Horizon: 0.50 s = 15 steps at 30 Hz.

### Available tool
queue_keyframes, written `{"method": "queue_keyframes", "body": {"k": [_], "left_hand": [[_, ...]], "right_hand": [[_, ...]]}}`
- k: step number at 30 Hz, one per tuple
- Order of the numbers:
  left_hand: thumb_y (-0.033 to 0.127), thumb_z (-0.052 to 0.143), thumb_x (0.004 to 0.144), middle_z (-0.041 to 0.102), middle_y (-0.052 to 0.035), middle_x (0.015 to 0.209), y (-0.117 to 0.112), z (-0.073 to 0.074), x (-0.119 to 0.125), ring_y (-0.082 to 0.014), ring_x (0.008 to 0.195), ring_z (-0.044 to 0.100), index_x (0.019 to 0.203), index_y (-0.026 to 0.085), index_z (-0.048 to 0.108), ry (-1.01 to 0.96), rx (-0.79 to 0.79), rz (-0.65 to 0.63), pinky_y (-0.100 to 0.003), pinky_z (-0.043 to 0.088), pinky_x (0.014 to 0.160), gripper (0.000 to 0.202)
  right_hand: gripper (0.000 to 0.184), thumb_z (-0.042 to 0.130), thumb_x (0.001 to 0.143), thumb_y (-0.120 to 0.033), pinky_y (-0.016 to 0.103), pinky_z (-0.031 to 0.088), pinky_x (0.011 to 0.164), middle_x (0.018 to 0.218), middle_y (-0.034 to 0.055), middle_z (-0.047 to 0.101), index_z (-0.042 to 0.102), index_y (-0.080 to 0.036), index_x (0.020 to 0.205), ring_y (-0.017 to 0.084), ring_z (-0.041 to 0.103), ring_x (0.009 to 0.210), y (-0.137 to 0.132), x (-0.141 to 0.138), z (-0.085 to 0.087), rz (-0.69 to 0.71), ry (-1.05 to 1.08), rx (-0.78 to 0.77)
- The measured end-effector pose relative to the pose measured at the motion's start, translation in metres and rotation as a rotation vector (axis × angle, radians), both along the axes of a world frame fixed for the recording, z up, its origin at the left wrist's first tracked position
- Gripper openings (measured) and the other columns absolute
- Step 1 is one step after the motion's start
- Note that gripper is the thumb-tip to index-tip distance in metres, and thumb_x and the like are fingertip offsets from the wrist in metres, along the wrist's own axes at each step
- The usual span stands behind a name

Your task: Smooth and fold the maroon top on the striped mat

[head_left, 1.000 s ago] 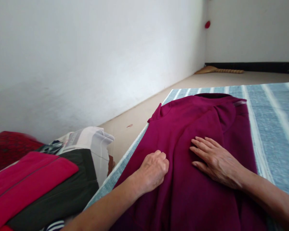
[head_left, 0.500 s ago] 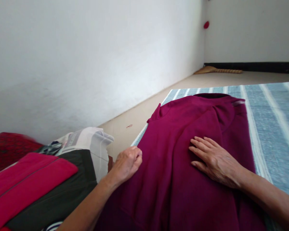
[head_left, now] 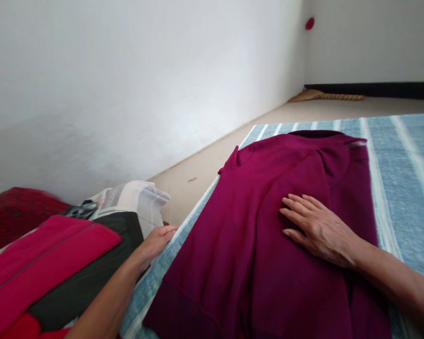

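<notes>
A purple-magenta top [head_left: 229, 226] lies spread on a blue-and-white striped cloth [head_left: 403, 188], its collar toward the far edge. Soft folds run down its middle, and one part is folded over on the right side. My right hand [head_left: 314, 230] rests palm down on the fabric, fingers stretched and slightly apart. Beside the garment, at the left edge of the striped cloth, is my left hand [head_left: 159, 242]. Its fingers look extended and close together, tips at the cloth's edge; their undersides are hidden.
On the left is a pile of clothes: a folded pink garment [head_left: 56, 249], a dark green one [head_left: 92, 278], a pale checked one [head_left: 137, 200] and a dark red patterned cloth [head_left: 21, 214]. A white wall [head_left: 127, 84] runs behind. A broom [head_left: 325, 96] lies in the far corner.
My left hand has moved left and toward me, off the top's edge to the striped cloth's edge, its fingers loosening from a fist. My right hand stays on the top. The view shifted slightly.
</notes>
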<state>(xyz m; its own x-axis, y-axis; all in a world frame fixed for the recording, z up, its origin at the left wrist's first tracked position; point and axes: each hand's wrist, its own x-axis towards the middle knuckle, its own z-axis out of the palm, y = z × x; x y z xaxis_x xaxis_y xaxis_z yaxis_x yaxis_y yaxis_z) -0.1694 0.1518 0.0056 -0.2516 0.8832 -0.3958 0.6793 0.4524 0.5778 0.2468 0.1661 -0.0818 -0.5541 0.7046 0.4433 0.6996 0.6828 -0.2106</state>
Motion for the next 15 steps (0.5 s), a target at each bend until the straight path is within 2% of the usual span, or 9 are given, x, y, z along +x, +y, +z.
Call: {"method": "queue_keyframes", "body": {"k": [3,7,11,13,15], "left_hand": [[0.055,0.069,0.064,0.073,-0.0042,0.083,-0.007,0.006,0.001,-0.0256,0.083,0.067,0.095,0.017,0.070,-0.163,-0.061,0.003,-0.033,0.052,0.072,0.049],[0.055,0.067,0.064,0.073,-0.0038,0.088,-0.006,0.006,-0.005,-0.0263,0.084,0.067,0.094,0.017,0.069,-0.079,-0.059,-0.099,-0.035,0.052,0.076,0.048],[0.053,0.063,0.065,0.072,-0.0040,0.090,-0.004,0.006,0.003,-0.0267,0.088,0.065,0.091,0.018,0.068,0.195,0.131,-0.179,-0.033,0.051,0.080,0.044],[0.051,0.061,0.067,0.070,-0.0046,0.097,-0.007,0.009,0.019,-0.0258,0.091,0.064,0.094,0.020,0.067,0.292,0.247,-0.220,-0.033,0.050,0.082,0.041],[0.047,0.059,0.073,0.069,-0.0046,0.102,-0.011,0.015,0.042,-0.0235,0.093,0.063,0.096,0.020,0.067,0.309,0.344,-0.323,-0.032,0.049,0.085,0.036]], "right_hand": [[0.039,0.045,0.094,-0.037,0.051,0.033,0.105,0.133,0.0147,0.053,0.058,-0.014,0.122,0.030,0.042,0.128,0.000,0.001,-0.001,0.007,-0.022,-0.001],[0.039,0.044,0.094,-0.039,0.051,0.034,0.105,0.133,0.0153,0.053,0.059,-0.014,0.121,0.031,0.042,0.128,0.001,0.002,-0.002,0.012,-0.032,0.002],[0.039,0.044,0.094,-0.038,0.050,0.034,0.105,0.133,0.0154,0.053,0.059,-0.014,0.121,0.030,0.042,0.128,0.001,0.003,-0.001,0.020,-0.025,-0.010],[0.039,0.045,0.094,-0.038,0.050,0.034,0.105,0.132,0.0152,0.053,0.059,-0.014,0.121,0.030,0.042,0.128,0.001,0.003,0.001,0.019,-0.020,-0.017],[0.039,0.046,0.093,-0.038,0.051,0.034,0.104,0.132,0.0150,0.053,0.059,-0.015,0.121,0.031,0.042,0.128,0.002,0.003,0.002,0.015,-0.017,-0.022]]}}
